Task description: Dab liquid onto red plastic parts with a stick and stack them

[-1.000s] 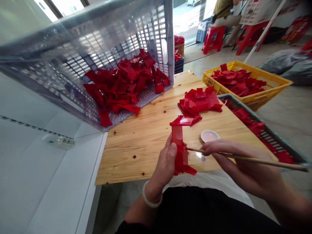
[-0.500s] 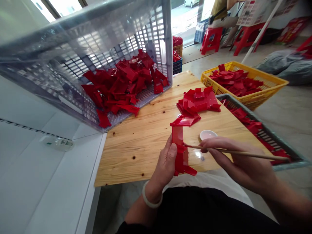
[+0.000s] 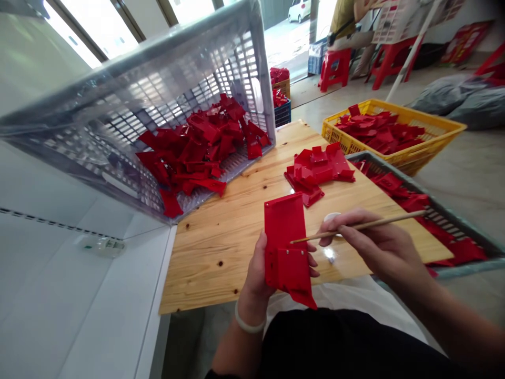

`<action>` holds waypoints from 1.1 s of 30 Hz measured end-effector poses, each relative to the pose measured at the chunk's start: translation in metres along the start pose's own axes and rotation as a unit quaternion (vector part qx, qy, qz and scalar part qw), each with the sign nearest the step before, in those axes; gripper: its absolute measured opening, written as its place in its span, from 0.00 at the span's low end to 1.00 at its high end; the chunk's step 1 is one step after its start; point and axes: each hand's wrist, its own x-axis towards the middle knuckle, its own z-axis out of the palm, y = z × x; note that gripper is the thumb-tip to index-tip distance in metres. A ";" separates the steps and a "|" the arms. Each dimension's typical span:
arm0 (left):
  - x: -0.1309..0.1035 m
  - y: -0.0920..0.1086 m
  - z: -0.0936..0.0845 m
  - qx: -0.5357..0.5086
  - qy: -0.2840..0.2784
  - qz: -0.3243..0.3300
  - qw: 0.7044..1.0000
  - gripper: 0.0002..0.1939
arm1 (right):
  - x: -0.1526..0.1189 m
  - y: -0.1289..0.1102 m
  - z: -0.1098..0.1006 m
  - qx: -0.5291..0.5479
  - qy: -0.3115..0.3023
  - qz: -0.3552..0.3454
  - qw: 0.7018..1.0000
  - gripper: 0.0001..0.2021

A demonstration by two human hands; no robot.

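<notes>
My left hand (image 3: 258,273) is closed around a folded red plastic part (image 3: 284,226), its flat face turned up toward me and its fingertips showing past the right edge. Two small pale spots sit on the fold across its middle. In my right hand (image 3: 366,237) is a thin wooden paintbrush (image 3: 389,219), pinched near its front. The brush tip is at the part's face, just above the fold; whether it touches I cannot tell. Behind my right fingers a small white dish (image 3: 332,216) is mostly hidden. Several similar red parts (image 3: 319,168) lie piled beyond on the wooden table (image 3: 205,263).
A grey plastic-wrapped crate (image 3: 272,118) lies tipped on its side at the left, red parts (image 3: 201,137) spilling toward its opening. To the right stand a yellow basket (image 3: 442,138) and a grey-green crate (image 3: 469,221), both holding red parts. A person (image 3: 347,23) sits on a red stool (image 3: 334,66) farther back.
My left hand has turned the red part so its broad face shows instead of its narrow side. The brush tip has moved left onto that face, and its rear end has swung up.
</notes>
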 end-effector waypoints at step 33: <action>0.110 0.052 -0.066 0.068 0.281 0.076 0.954 0.22 | -0.001 0.021 -0.047 0.012 0.142 0.014 0.990 0.11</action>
